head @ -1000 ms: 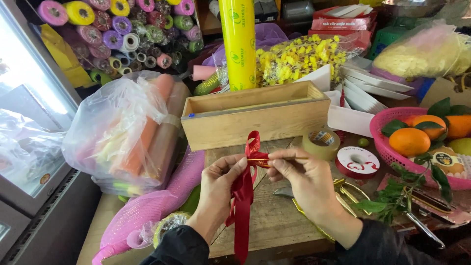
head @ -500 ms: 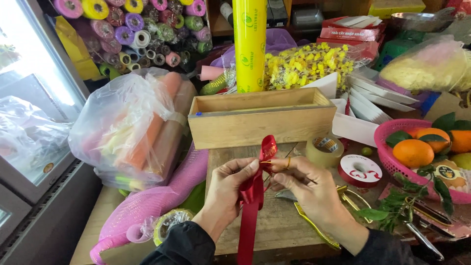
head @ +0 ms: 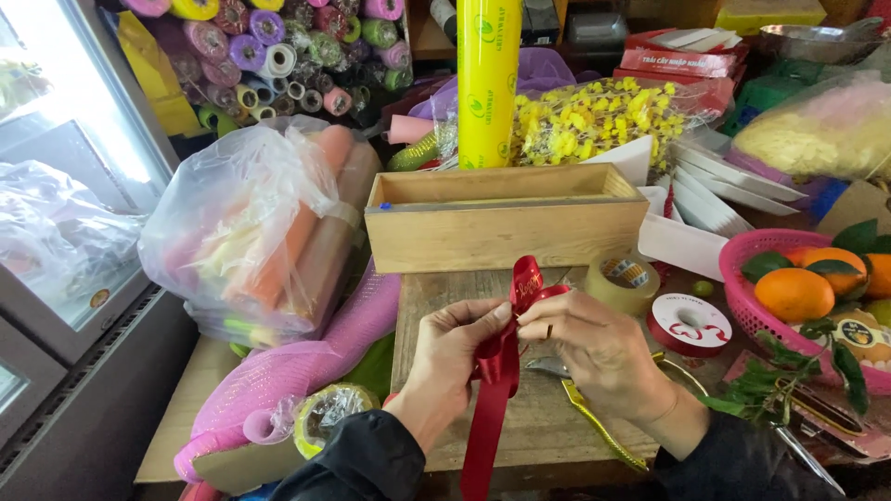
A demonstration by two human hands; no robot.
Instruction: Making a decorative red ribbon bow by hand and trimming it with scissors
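Red ribbon (head: 501,366) sits pinched between my left hand (head: 452,357) and right hand (head: 594,348), over the wooden board (head: 548,427); I should keep the loop tight while folding.

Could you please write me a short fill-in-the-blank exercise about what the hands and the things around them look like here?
1. Both hands, left hand and right hand, pinch a loop of ____ ribbon.
2. Just behind the hands stands an open box made of ____.
3. The oranges lie in a ____ basket.
4. The tall roll standing behind the box is ____.

Missing words: red; wood; pink; yellow
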